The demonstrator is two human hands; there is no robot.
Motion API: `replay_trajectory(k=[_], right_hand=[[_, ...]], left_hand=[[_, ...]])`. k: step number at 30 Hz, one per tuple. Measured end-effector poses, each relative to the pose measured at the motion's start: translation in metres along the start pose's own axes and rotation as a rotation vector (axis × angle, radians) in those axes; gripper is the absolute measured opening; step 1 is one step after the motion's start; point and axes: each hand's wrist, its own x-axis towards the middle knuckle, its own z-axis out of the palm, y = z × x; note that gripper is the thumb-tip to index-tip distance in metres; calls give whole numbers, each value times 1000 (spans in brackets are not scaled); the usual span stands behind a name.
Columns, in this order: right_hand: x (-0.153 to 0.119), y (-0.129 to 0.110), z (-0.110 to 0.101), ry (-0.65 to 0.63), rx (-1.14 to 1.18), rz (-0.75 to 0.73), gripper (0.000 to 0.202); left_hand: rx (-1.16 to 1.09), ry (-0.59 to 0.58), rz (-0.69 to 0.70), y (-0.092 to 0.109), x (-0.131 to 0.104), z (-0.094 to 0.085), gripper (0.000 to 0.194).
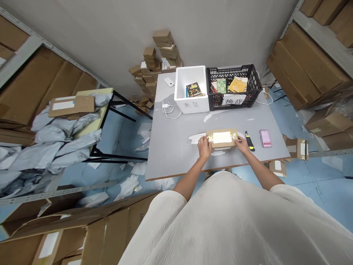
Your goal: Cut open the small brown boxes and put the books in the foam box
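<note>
A small brown cardboard parcel (222, 138) with a white label and shiny tape lies on the grey table (176, 147). My left hand (204, 146) grips its left end. My right hand (243, 144) holds its right end. Just right of my right hand lies a yellow and black utility knife (250, 141). A pink, blurred flat item (265, 138) rests further right.
At the table's far edge stand a white foam box (191, 106) with a book and a black plastic crate (234, 88) with booklets. A white charger with cable (168, 108) lies to their left. Cardboard boxes fill shelves on both sides; grey mailer bags (55, 147) pile at left.
</note>
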Motion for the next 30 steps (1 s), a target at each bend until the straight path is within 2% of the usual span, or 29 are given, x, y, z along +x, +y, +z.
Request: replay_trajectory(k=[3, 5, 8, 11, 13, 19, 22, 27, 30], right_hand=[[-3, -3, 1, 27, 40, 65, 59], [-5, -5, 2, 47, 47, 73, 56], [-7, -8, 5, 65, 41, 75, 51], [-7, -18, 12, 94, 39, 34, 50], [-7, -29, 20, 68, 43, -44, 50], [-17, -79, 66, -257, 78, -361, 43], [-25, -95, 87, -332, 23, -424, 38], [-32, -95, 101, -137, -226, -376, 37], [-36, -94, 111, -137, -254, -299, 45]], left_hand=[[89, -143, 215, 20, -4, -1, 43], [123, -219, 262, 29, -6, 0, 46], [150, -258, 250, 33, -7, 1, 49], [136, -217, 203, 31, -6, -4, 48], [100, -160, 162, 33, -5, -12, 48], [12, -15, 241, 48, -3, -45, 58], [47, 38, 228, 41, -4, -63, 54], [25, 84, 157, 5, -13, -90, 49], [-13, 104, 102, -13, -22, -103, 50]])
